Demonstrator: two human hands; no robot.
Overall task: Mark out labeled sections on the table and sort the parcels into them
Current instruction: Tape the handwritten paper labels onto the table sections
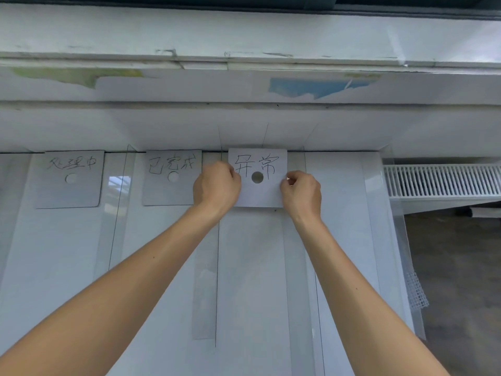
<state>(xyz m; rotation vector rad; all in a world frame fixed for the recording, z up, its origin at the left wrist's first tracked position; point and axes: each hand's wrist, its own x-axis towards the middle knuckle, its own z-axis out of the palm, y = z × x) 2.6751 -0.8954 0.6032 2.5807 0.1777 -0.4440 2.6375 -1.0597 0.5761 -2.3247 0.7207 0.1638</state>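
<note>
1. The first card (70,183), white with black writing, lies flat at the far left of the table (341,240).
2. The second card (172,185) lies to its right, also at the far edge.
3. The left hand (217,187) has its fingers curled on the left edge of the third card (259,192).
4. The third card sits at the far edge, just right of a thin black line (216,280).
5. The right hand (301,194) pinches the card's right edge.
6. A white grille (442,180) is off the table, far right.

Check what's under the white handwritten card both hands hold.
The white handwritten card hides most; only a grey patch shows through its round hole. The white table top surrounds it. The left hand and right hand pinch its edges.
</note>
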